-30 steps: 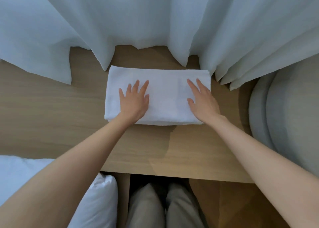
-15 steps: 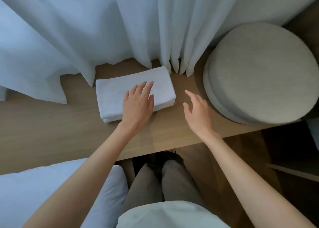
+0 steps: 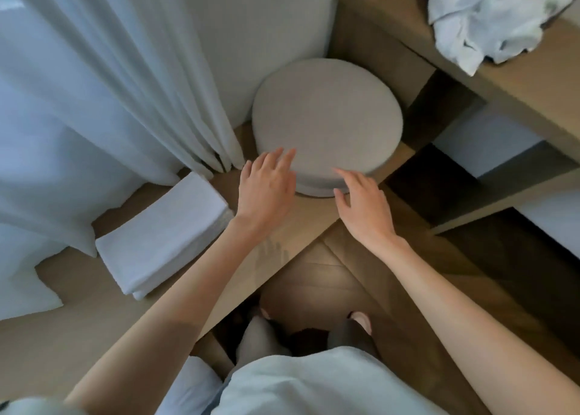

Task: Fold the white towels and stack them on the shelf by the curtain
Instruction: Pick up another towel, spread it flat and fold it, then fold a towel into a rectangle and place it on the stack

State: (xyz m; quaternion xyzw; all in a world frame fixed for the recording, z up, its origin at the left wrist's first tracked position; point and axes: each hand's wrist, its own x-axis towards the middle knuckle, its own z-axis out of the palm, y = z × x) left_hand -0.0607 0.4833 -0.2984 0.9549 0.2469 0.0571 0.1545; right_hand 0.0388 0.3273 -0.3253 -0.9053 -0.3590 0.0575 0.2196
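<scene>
- Wood-plank floor [image 3: 314,276] lies nearest, under the person's feet, and meets a low wooden shelf [image 3: 78,314] on the left.
- Left hand [image 3: 266,191]: fingers straight and spread, holding nothing. It is held above the shelf's corner, fingertips at the rim of a round grey cushion [image 3: 326,116]; contact cannot be confirmed.
- Right hand [image 3: 365,209]: fingers loosely spread, holding nothing, just beside the left hand and near the same rim.
- Folded white towels [image 3: 163,232]: neat stack lying flat on the shelf, left of the left hand, apart from both hands.
- Curtain [image 3: 94,85]: pale, hanging behind the stack, hem reaching the shelf.
- Crumpled towels [image 3: 489,16]: loose heap on a wooden desk [image 3: 533,78], far right, well apart from the stack.
</scene>
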